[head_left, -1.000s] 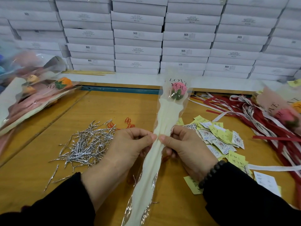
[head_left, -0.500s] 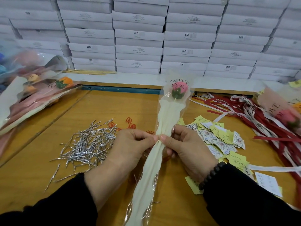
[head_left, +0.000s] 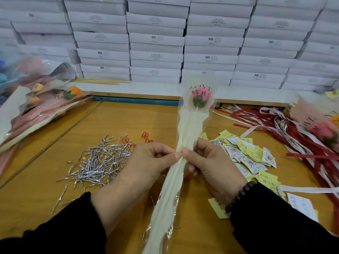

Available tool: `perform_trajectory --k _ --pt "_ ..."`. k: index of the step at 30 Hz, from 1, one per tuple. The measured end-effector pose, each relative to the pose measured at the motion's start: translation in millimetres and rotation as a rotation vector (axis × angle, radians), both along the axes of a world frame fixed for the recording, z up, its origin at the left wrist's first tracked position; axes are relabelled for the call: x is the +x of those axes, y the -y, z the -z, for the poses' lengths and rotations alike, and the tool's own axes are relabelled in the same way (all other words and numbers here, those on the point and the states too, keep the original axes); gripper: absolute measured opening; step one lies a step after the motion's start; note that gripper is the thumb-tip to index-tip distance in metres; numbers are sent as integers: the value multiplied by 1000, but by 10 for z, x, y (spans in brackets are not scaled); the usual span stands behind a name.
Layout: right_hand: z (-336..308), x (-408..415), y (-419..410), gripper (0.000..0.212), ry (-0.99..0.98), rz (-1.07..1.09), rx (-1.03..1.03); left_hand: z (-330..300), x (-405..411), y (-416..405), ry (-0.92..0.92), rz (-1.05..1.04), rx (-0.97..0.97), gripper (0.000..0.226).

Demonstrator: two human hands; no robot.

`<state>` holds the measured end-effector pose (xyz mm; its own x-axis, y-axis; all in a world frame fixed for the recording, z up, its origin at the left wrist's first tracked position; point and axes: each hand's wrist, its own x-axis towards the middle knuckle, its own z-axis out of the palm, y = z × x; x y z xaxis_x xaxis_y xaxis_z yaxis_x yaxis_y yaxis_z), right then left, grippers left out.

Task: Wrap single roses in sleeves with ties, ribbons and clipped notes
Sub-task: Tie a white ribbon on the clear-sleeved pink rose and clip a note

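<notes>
**Both hands pinch a sleeved rose at its waist**

The person holds a single pink rose [head_left: 200, 97] up over the wooden table [head_left: 45, 162], its bloom pointing away toward the wall of stacked white boxes [head_left: 156, 39]. The rose sits inside a long clear sleeve [head_left: 185, 129] with a cream liner and the words "LOVE YOU" printed across the top, right over the bloom. The sleeve runs from the bloom down between both hands and on toward the bottom edge of the view.

The left hand [head_left: 146, 164] and the right hand [head_left: 214, 164] meet at the sleeve's gathered middle. Each has its thumb and forefinger closed narrowly on the bunched plastic, thumb tips nearly touching one another, and the other fingers curled behind. Whether a tie is already under the fingertips I cannot tell. A dark bead bracelet [head_left: 240, 196] circles the right wrist, and both sleeves are black.

On the table left of the hands lies a loose heap of silver twist ties [head_left: 99, 162], with a few orange paper clips [head_left: 145, 137] just beyond it. To the right is a scatter of yellow and white note cards [head_left: 245, 154], and farther right a tangle of red and white ribbons [head_left: 286, 132]. Wrapped roses [head_left: 42, 105] are piled at the far left, and another wrapped rose [head_left: 319, 125] lies on the ribbons at the far right.
</notes>
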<state>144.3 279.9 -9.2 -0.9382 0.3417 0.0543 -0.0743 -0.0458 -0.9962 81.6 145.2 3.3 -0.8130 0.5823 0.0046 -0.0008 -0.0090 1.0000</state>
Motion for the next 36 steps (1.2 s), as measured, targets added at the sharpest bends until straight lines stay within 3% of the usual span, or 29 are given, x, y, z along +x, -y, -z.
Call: perform_trajectory --k 6,9,11,16,26,31,36 --pt "-81 6 20 22 8 -49 -169 26 -26 -25 13 -90 76 12" --pt "-99 12 19 9 6 -65 -225 37 -47 -32 11 -139 94 15" --pt "-99 14 20 1 2 -54 -233 42 -45 -31 -6 -155 102 14" --pt "-97 16 21 12 -8 -43 -222 44 -13 -33 -38 -142 91 10" --pt "-31 -1 35 14 -55 -26 -221 35 19 -25 -43 -77 47 4" --pt "-31 -2 29 15 -89 -11 -195 -6 65 -15 -54 -11 89 32" --pt "-22 4 33 15 -77 -22 -168 -25 93 -41 5 1 112 9"
